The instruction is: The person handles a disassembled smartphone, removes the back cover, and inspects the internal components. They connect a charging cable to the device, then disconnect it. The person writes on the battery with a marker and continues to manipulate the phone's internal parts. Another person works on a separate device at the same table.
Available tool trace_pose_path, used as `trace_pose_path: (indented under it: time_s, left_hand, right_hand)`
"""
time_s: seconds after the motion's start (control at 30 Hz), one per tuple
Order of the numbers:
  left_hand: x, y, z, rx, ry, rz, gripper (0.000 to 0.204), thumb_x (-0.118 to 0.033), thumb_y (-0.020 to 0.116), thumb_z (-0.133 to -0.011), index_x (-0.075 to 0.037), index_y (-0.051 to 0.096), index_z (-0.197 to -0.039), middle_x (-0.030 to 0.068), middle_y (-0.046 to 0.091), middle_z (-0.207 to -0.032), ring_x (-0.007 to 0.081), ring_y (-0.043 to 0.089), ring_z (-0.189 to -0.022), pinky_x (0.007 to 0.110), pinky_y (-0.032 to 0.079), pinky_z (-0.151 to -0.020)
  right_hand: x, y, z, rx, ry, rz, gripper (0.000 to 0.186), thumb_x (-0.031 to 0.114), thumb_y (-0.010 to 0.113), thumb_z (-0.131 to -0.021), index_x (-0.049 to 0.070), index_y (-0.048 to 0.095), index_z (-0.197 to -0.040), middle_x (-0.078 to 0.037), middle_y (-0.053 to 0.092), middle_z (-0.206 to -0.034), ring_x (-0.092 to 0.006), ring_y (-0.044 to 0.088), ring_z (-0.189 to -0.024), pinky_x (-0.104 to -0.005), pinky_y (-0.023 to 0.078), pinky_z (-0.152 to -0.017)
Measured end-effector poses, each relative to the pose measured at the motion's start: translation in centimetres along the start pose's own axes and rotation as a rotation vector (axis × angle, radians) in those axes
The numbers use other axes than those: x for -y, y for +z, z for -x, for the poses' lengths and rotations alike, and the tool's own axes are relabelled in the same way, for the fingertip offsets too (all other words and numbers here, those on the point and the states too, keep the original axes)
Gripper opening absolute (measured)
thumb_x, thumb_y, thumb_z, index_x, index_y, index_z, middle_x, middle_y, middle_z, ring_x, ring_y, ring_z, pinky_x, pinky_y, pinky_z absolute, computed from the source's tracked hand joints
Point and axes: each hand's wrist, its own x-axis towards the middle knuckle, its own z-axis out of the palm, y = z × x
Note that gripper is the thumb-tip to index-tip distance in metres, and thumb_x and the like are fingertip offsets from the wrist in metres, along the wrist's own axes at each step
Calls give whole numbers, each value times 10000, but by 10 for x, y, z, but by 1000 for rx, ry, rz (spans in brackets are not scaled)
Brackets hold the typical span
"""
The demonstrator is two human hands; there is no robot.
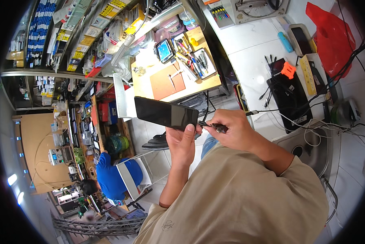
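A black smartphone [164, 114] with a dark, reflective screen lies in my left hand [180, 144], thumb over its near end and fingers beneath. My right hand [235, 127] is closed around several black cable plugs [220, 127] at that same end. One plug tip meets or nearly meets the phone's edge; whether it is inserted I cannot tell. From beside my right hand a dark cable [268, 110] runs right across the white counter.
Ahead, a wooden workbench [207, 83] carries an orange mat [164, 84], a lit-screen device [164, 51] and a tool tray [202, 63]. The white counter [247, 57] holds a black tablet-like slab [290, 97]; a sink [312, 152] is nearby. A person in blue [115, 177] sits lower left.
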Motion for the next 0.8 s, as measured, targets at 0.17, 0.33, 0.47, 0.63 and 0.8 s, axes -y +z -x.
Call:
trace_pose_path:
  time_s: [0.17, 0.33, 0.47, 0.63, 0.8]
  left_hand:
    - [4, -2, -1, 9, -51, -48, 410, -41, 664, -965, -24, 409, -1286, 107, 598, -1088, 175, 598, -849, 324, 521, -759]
    - [7, 4, -3, 34, -56, -207, 437, -39, 664, -965, -14, 404, -1314, 82, 605, -1048, 133, 588, -825, 273, 506, -706]
    - [8, 4, -4, 180, -117, -241, 425, -35, 662, -966, -16, 434, -1324, 60, 604, -1041, 106, 573, -817, 252, 490, -687]
    - [17, 3, -1, 245, -278, -122, 476, -57, 684, -960, -24, 445, -1370, 34, 595, -1047, 88, 556, -822, 236, 476, -697]
    - [35, -23, -8, 255, -256, -279, 536, -153, 682, -980, -30, 422, -1432, 61, 612, -1109, 104, 568, -866, 253, 484, -727]
  right_hand:
    - [-7, 1, 9, -11, 18, -25, 151, 29, 781, -804, 33, 643, -865, -79, 620, -735, -202, 598, -597, -325, 437, -524]
    - [-17, -10, 11, -11, 225, -209, 263, 230, 582, -1040, -1, 670, -1132, -67, 665, -781, -84, 565, -651, -252, 470, -624]
    - [-28, -28, 14, -5, 465, -491, 339, 278, 515, -1082, -14, 658, -1175, 2, 584, -718, -41, 486, -619, -218, 419, -580]
    - [-34, -32, 19, 182, 579, -679, 300, 177, 628, -1017, -17, 632, -1245, 24, 616, -832, -28, 499, -664, -213, 428, -585]
    - [-44, -26, 21, 146, 532, -587, 287, 115, 663, -983, -31, 624, -1227, 40, 607, -892, -22, 522, -776, -206, 445, -674]
